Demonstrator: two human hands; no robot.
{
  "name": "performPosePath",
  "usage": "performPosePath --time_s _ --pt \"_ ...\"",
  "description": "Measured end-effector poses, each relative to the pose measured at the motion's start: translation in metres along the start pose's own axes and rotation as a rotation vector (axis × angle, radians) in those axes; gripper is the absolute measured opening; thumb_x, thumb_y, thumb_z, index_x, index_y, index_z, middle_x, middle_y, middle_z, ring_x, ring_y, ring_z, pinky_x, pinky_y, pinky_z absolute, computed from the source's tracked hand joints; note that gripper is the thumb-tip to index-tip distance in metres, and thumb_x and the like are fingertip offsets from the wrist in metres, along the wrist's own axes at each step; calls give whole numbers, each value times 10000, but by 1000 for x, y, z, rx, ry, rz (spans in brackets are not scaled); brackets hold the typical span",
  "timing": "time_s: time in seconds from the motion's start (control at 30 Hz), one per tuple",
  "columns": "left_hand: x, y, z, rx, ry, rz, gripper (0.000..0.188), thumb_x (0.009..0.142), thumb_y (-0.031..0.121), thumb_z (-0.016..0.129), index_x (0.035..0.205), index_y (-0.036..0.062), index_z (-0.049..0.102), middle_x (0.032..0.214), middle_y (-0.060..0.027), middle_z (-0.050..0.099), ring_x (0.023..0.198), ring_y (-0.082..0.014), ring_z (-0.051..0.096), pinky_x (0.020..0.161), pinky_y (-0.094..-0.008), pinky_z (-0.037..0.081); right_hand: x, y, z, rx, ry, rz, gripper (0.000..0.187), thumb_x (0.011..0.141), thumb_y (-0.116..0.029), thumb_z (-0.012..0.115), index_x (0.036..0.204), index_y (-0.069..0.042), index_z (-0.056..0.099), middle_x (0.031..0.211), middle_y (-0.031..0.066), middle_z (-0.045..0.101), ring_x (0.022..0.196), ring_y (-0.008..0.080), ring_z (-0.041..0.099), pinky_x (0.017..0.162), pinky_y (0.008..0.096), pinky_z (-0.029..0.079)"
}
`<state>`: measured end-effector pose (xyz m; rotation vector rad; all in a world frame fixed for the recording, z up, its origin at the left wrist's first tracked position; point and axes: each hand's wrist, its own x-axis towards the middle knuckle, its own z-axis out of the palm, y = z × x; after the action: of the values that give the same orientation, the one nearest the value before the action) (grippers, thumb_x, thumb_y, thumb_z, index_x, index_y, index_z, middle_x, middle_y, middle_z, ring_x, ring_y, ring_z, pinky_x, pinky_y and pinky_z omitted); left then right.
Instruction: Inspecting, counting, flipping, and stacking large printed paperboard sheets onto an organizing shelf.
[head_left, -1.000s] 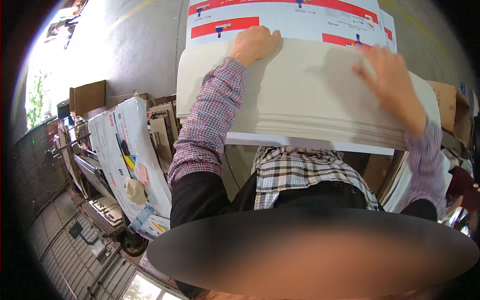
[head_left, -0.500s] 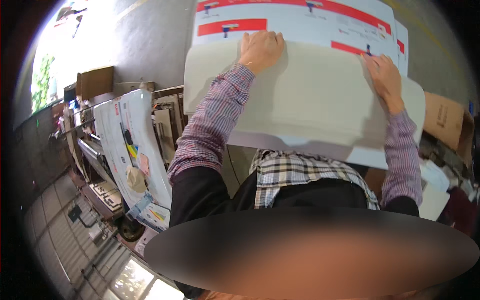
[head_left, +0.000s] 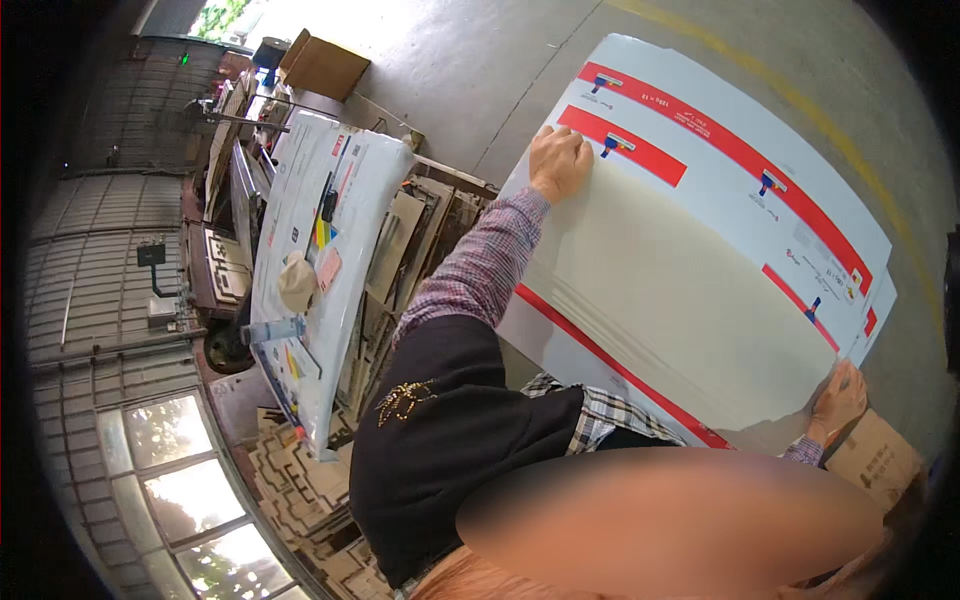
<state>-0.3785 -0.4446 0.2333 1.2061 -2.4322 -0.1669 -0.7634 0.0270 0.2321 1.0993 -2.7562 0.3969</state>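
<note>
A large pale grey board sheet (head_left: 680, 280) lies over white printed sheets (head_left: 740, 150) with red bands and small blue pictures. Faint parallel lines run along its near left side. My left hand (head_left: 560, 163) is at the far left corner of the board, its fingers curled over the edge. Down at the right corner, my right hand (head_left: 840, 400) has its fingers bent around the board's edge; part of that hand and most of its forearm are hidden. A red strip (head_left: 620, 370) on the printed sheet beneath shows along the board's near edge.
To the left stands a white-covered table (head_left: 330, 200) bearing a beige cap-like item (head_left: 297, 282), a clear bottle (head_left: 275, 330) and a black tool. Cut board pieces (head_left: 300, 470) are piled below it. A cardboard box (head_left: 325, 65) stands behind; another (head_left: 875, 460) sits near my right hand.
The view has swung, so the table appears larger and nearer the middle. The board now lies flatter, uncovering a red strip at its near edge. My right hand has moved down along the right side.
</note>
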Motion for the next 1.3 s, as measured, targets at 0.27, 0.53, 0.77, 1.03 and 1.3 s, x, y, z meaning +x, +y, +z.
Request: performPosePath --time_s 0.27,0.53,0.77,1.03,1.3 --pt "-6 7 -109 124 -399 -238 726 883 595 424 1239 -37 447 1088 -221 603 1067 -380 565 950 -448 407 -10 52 -65 71 49 69 483 971 -422 417 1113 -16 635 1014 172 649 1024 310 578 901 379 422" --pt "-1 -36 -114 20 -794 -167 800 861 649 452 1130 -99 545 1096 -328 587 1102 -411 565 917 -466 441 -67 25 -130 561 -373 577 720 932 -550 438 1321 55 450 1324 204 489 1214 264 460 1016 348 345" --pt "12 -4 -157 -630 -653 -588 667 814 387 696 1210 -117 509 1044 -203 627 959 -225 613 788 -320 507 -61 31 -134 614 -233 704 592 912 -441 563 1248 46 535 1215 116 572 1099 206 526 964 320 385" --pt "77 -1 -24 -1138 -259 -693 476 683 67 784 1072 -82 553 992 -170 613 856 -238 626 719 -318 524 54 41 -44 997 -169 1030 597 830 -441 671 1156 53 593 1126 111 610 996 177 578 822 288 467" --pt "135 13 67 -1041 423 -961 286 597 -103 674 862 -93 568 819 -161 622 756 -204 605 604 -348 491 102 80 30 1106 6 1170 613 790 -411 710 1132 85 594 1041 171 643 938 223 620 789 327 496"
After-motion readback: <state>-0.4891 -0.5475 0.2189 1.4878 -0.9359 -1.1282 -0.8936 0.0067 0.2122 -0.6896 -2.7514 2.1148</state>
